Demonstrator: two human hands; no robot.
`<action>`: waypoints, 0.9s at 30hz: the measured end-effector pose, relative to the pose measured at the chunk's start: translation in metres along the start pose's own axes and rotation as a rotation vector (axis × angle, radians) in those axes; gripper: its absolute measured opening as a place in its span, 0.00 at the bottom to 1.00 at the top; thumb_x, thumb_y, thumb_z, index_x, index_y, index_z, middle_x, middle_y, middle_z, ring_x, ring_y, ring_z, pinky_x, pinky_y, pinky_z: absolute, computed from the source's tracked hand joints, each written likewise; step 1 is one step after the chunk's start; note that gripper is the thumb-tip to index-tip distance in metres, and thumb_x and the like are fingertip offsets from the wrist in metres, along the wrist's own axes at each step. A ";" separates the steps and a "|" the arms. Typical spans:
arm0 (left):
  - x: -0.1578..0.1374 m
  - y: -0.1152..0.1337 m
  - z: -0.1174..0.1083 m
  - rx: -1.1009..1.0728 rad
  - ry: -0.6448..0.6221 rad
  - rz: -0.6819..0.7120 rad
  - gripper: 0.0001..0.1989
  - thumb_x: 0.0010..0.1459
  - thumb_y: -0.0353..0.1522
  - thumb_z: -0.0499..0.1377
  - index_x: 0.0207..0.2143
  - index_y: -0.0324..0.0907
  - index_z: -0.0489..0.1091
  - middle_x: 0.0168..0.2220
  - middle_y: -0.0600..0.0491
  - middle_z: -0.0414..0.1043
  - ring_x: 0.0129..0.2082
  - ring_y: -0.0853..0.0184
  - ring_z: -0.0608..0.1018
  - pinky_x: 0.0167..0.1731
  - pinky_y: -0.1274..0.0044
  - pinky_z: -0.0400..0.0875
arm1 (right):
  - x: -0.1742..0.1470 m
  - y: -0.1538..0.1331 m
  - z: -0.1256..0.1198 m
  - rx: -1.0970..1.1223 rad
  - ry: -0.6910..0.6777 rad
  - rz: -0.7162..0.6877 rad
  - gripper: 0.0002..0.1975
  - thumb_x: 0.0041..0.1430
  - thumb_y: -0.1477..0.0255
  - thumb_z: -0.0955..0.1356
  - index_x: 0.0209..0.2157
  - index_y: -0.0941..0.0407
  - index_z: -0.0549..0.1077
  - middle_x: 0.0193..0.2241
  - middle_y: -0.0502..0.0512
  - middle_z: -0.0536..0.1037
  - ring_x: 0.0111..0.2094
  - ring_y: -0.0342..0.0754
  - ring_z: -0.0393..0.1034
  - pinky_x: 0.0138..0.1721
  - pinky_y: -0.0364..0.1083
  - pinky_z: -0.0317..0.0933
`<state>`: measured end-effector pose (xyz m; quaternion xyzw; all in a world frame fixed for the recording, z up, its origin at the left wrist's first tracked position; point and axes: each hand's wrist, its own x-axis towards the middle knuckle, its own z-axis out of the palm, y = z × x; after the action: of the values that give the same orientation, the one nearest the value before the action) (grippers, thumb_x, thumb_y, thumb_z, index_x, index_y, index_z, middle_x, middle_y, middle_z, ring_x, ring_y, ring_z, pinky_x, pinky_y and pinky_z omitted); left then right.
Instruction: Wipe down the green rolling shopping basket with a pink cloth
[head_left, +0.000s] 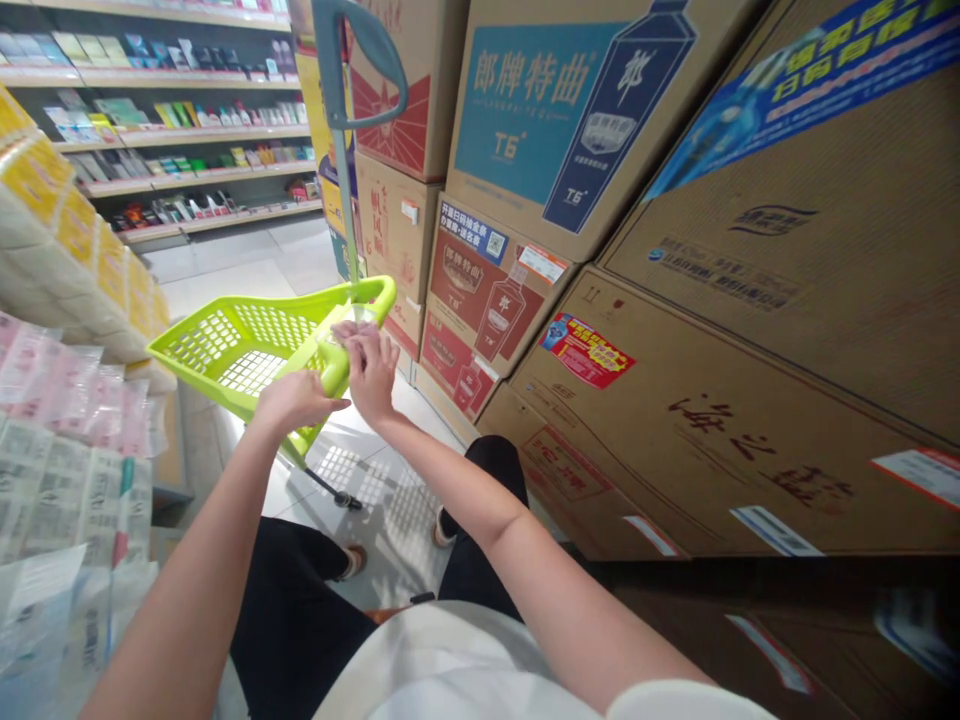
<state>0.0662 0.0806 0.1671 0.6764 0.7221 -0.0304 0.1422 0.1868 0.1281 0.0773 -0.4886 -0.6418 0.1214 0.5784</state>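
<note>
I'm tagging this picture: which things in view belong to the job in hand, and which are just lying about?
In the job:
green basket
left hand, at its rim
right hand, at a translucent item too unclear to name

Just about:
stacked cartons
wrapped packs
stocked shelves

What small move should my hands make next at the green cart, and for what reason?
I would perhaps gently ease up the pinkish crumpled piece with the right hand, while the left hand steadies the green cart: the right hand is at that piece, and the left hand rests at the cart.
</note>
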 end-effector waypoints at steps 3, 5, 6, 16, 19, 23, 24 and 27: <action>-0.002 -0.003 -0.003 0.070 -0.076 0.005 0.29 0.47 0.58 0.58 0.35 0.43 0.75 0.26 0.48 0.79 0.34 0.54 0.81 0.31 0.72 0.67 | -0.025 -0.007 0.001 0.084 0.018 -0.026 0.12 0.73 0.67 0.59 0.44 0.51 0.73 0.49 0.56 0.76 0.59 0.49 0.63 0.63 0.54 0.56; -0.003 -0.004 -0.005 0.079 -0.100 0.011 0.28 0.48 0.58 0.57 0.35 0.43 0.75 0.26 0.49 0.78 0.33 0.56 0.81 0.31 0.72 0.66 | -0.020 0.001 0.004 0.141 0.058 0.029 0.11 0.73 0.67 0.59 0.43 0.51 0.72 0.49 0.56 0.75 0.58 0.49 0.64 0.63 0.54 0.56; -0.004 -0.004 -0.005 0.084 -0.104 0.007 0.28 0.48 0.57 0.57 0.34 0.43 0.74 0.25 0.49 0.78 0.33 0.56 0.80 0.30 0.72 0.66 | -0.012 0.008 0.007 0.173 0.090 0.069 0.11 0.72 0.67 0.59 0.42 0.51 0.72 0.49 0.57 0.75 0.58 0.49 0.64 0.64 0.55 0.56; -0.009 -0.005 -0.003 0.087 -0.121 -0.017 0.27 0.46 0.58 0.59 0.27 0.44 0.74 0.26 0.48 0.78 0.34 0.55 0.80 0.33 0.70 0.68 | 0.041 0.046 0.013 0.253 0.243 0.305 0.14 0.71 0.65 0.58 0.42 0.56 0.70 0.48 0.63 0.73 0.56 0.49 0.67 0.61 0.53 0.60; -0.010 -0.006 -0.003 0.058 -0.137 -0.015 0.27 0.47 0.58 0.59 0.32 0.44 0.75 0.26 0.51 0.79 0.32 0.58 0.81 0.31 0.72 0.67 | -0.007 0.020 0.011 0.138 0.193 0.247 0.15 0.72 0.67 0.56 0.46 0.55 0.71 0.51 0.65 0.73 0.60 0.50 0.63 0.64 0.56 0.57; -0.012 -0.008 -0.004 0.072 -0.132 -0.002 0.29 0.48 0.58 0.57 0.39 0.44 0.75 0.27 0.52 0.80 0.32 0.59 0.81 0.28 0.74 0.65 | -0.036 0.007 0.008 0.109 0.098 0.217 0.14 0.72 0.69 0.57 0.46 0.55 0.72 0.49 0.64 0.73 0.59 0.51 0.63 0.62 0.54 0.59; -0.012 -0.008 -0.004 0.088 -0.131 -0.008 0.29 0.48 0.58 0.57 0.40 0.44 0.75 0.27 0.52 0.80 0.32 0.58 0.81 0.28 0.74 0.65 | -0.029 0.011 0.006 0.116 0.097 0.203 0.13 0.72 0.70 0.57 0.45 0.55 0.72 0.48 0.63 0.74 0.59 0.50 0.64 0.62 0.53 0.60; -0.013 -0.010 -0.003 0.123 -0.119 -0.022 0.30 0.48 0.58 0.58 0.39 0.43 0.75 0.29 0.49 0.81 0.34 0.57 0.81 0.29 0.73 0.66 | 0.015 0.034 -0.005 0.079 0.106 0.205 0.12 0.72 0.72 0.58 0.43 0.55 0.72 0.49 0.61 0.73 0.57 0.48 0.65 0.61 0.49 0.60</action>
<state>0.0569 0.0677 0.1716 0.6729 0.7164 -0.1165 0.1427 0.2098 0.1541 0.0639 -0.5342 -0.5516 0.1791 0.6150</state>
